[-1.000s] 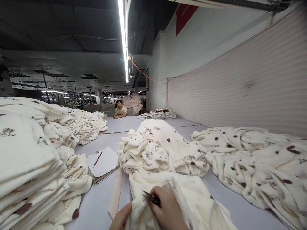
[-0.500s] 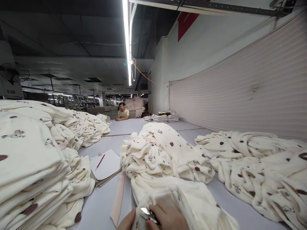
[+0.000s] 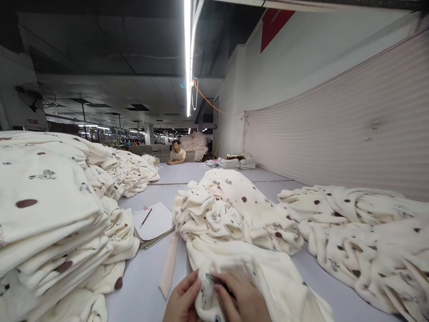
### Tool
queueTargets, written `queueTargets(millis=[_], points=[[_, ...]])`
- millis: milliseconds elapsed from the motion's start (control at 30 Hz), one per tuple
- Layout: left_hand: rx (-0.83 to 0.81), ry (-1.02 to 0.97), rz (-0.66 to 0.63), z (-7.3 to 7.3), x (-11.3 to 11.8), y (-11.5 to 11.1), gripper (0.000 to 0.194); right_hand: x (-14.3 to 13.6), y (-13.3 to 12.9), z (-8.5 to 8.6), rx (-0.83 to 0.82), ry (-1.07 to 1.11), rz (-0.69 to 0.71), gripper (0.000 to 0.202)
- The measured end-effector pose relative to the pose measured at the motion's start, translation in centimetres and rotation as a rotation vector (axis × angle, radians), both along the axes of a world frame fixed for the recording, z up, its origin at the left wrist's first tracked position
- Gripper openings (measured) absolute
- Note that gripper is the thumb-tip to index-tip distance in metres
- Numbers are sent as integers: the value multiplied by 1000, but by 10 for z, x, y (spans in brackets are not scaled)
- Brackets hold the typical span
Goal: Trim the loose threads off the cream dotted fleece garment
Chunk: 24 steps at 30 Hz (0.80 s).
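At the bottom centre, my left hand (image 3: 183,298) pinches the edge of a cream fleece cloth (image 3: 268,264) with small dark prints. My right hand (image 3: 244,298) is closed around small metal thread snips (image 3: 212,278), their dark tip pointing left against the same cloth. Most of the snips is hidden by my fingers. The cloth runs away from my hands toward a crumpled heap of spotted fleece (image 3: 231,201) just beyond.
Folded fleece pieces (image 3: 56,214) are stacked high on the left. More loose fleece (image 3: 355,241) lies to the right. A paper pad (image 3: 156,226) with a red pencil (image 3: 146,217) and a pale pink strip (image 3: 169,264) lie on the table. A person (image 3: 176,154) leans on its far end.
My left hand has come up further into view, thumb and fingers pinching the cloth. The snips have turned, showing a dark tip instead of a shiny face. The whole view has shifted slightly.
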<state>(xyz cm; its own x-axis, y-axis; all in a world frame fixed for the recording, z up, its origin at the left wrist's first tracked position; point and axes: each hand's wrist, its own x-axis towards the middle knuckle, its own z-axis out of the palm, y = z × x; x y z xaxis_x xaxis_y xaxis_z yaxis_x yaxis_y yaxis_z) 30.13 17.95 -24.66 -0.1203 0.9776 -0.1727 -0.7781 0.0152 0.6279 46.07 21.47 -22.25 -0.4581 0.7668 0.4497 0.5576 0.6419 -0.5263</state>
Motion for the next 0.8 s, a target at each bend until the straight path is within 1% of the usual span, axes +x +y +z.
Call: queueTargets(millis=[67, 133, 200, 300, 367, 467, 567, 667, 800], points=[[-26, -3, 15, 4, -1, -4, 37, 2, -4, 8, -31, 63, -29, 23], [-56, -8, 13, 6, -2, -6, 37, 4, -8, 10, -46, 98, -28, 23], [-77, -8, 17, 5, -3, -6, 36, 6, -10, 6, -21, 70, 0, 23], [-93, 5, 3, 4, -3, -5, 34, 5, -13, -6, 55, -47, 13, 26], [-93, -6, -14, 4, -3, -5, 32, 1, -13, -13, 126, -98, -5, 30], [-122, -28, 4, 5, -2, -5, 30, -4, -12, -17, 184, -84, -51, 26], [-148, -25, 23, 3, -1, -4, 32, -2, -13, -17, 145, -31, -68, 23], [-108, -32, 21, -1, 1, -2, 37, 1, -15, -16, 131, 2, -83, 28], [-117, -14, 1, -5, 4, 0, 42, 2, -16, -7, 120, 13, -111, 30]])
